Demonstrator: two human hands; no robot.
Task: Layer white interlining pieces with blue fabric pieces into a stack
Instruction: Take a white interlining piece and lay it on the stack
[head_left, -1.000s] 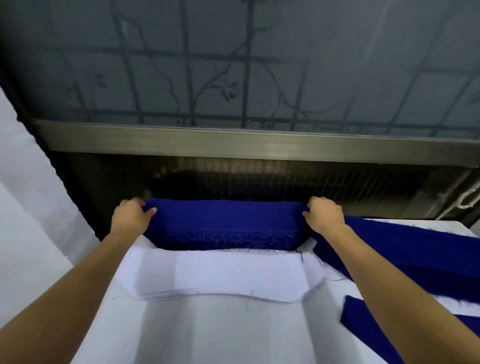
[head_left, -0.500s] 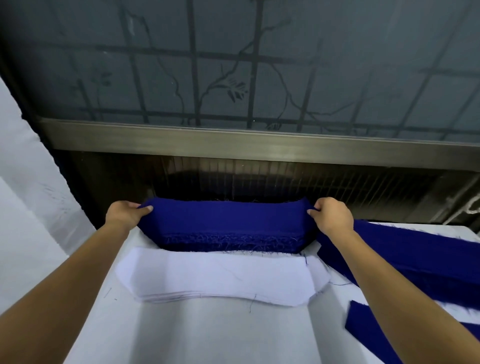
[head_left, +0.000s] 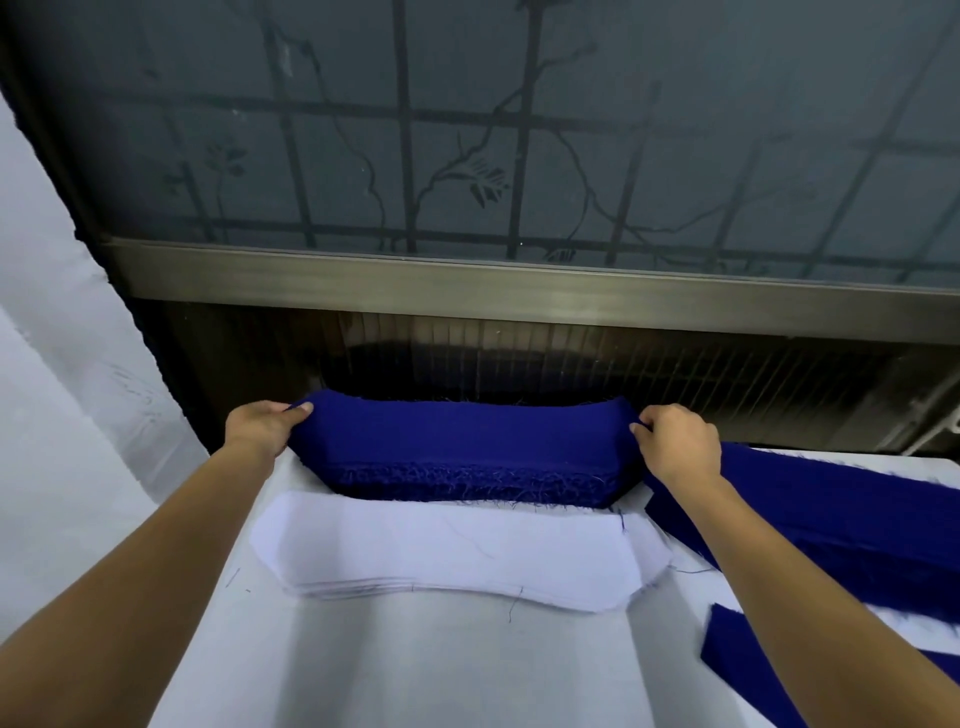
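both ends of the blue fabric stack (head_left: 467, 441) have lifted, pinched by the left hand (head_left: 260, 428) and right hand (head_left: 678, 441); it looks soft, saggy, best held at those ends.

The thick stack of fabric pieces (head_left: 462, 447) is deep royal blue with frayed blue threads, the interlining stack (head_left: 447, 551) is plain white, and the frosted grey window (head_left: 519, 130) shows dark grid-and-vine shadows.

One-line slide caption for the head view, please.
Left hand and right hand grip opposite ends of the blue fabric stack, behind the white interlining stack.
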